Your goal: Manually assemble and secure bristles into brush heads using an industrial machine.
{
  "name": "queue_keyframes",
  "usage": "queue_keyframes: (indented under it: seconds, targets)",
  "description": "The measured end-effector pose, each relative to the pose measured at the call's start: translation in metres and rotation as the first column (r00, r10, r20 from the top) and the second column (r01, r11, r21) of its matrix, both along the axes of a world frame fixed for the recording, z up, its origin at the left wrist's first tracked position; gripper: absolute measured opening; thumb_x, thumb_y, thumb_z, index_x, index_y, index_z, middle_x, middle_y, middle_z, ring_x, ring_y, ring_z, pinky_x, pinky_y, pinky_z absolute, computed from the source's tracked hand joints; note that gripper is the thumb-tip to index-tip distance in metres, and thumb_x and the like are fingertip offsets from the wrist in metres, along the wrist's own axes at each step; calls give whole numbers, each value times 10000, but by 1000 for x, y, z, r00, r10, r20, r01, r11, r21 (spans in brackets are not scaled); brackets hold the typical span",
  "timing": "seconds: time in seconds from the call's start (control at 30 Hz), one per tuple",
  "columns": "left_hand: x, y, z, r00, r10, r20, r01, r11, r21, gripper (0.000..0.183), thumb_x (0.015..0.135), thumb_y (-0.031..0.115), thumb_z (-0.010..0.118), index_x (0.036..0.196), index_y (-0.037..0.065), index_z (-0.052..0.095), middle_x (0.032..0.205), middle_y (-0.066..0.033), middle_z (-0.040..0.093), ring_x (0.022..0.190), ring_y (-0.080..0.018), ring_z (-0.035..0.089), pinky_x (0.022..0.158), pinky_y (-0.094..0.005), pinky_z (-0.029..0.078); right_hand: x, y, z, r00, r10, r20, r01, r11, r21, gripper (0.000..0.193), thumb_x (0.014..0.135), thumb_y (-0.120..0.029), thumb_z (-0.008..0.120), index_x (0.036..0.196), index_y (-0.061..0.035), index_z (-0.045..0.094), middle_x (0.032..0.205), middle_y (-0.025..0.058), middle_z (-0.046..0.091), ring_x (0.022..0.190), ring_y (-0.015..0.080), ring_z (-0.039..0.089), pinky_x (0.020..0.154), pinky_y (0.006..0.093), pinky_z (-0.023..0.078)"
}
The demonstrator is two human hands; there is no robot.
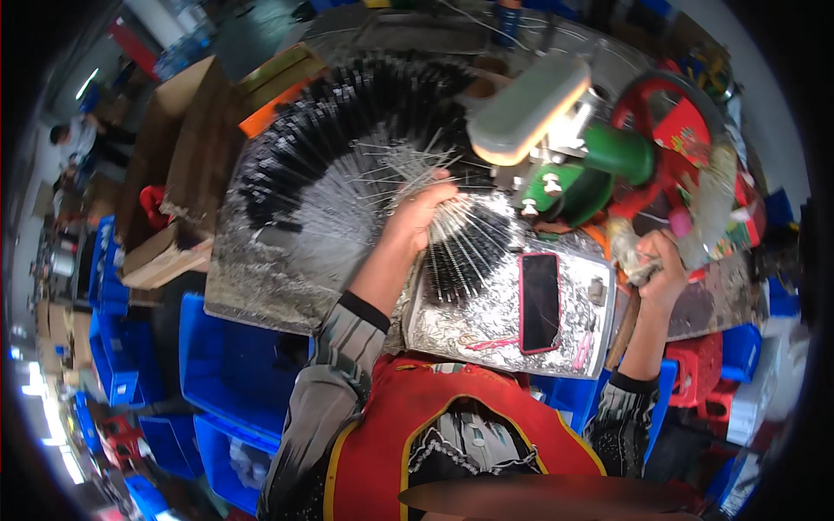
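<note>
Our left hand: fingers clenched round a bunch of thin brushes, over the tray's far left corner. Our right hand: fingers curled around a pale part, kind unclear to us, beyond the tray's right edge. Brush pile: toward the bench's far left corner.

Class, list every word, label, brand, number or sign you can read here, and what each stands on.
None can be read clearly.
Phone: dark screen, no legible writing.
Blue bin at left: pale label, too small to read.
Red panel at upper right: any markings too blurred to read.
Black brushes in the left hand: no lettering visible.
</note>
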State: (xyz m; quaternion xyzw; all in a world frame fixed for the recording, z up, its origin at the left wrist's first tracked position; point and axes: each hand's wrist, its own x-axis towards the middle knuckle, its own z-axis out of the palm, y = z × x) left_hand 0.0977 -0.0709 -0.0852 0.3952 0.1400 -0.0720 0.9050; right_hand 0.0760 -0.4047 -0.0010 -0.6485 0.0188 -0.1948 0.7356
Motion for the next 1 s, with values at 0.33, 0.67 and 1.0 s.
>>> queue_keyframes:
  seconds: [0.33,0.67,1.0]
  targets:
    - [3,1,-5,999,-33,-30,37,989,144,443,683,68,591,1100,34,444,822,-111,584,637,-183,587,577,-316,489,17,13,-41,900,119,420,-73,990,-124,196,739,-5,412,543,-9,406,549,71,412,605,182,456,569,275,374]
    - [-13,10,39,946,-211,-247,324,676,662,338,770,366,525,914,75,618,841,-69,616,718,-146,590,621,-300,466,18,16,-39,895,106,432,-62,991,-114,181,726,-23,426,547,-17,406,545,62,410,607,183,459,546,273,383]
    - [-36,15,23,999,-52,0,51,984,171,253,800,146,535,1028,38,520,891,-71,599,764,-132,592,643,-270,498,15,15,-41,953,62,298,-23,991,-132,128,756,-28,467,646,27,501,650,73,518,569,95,445,563,199,343]
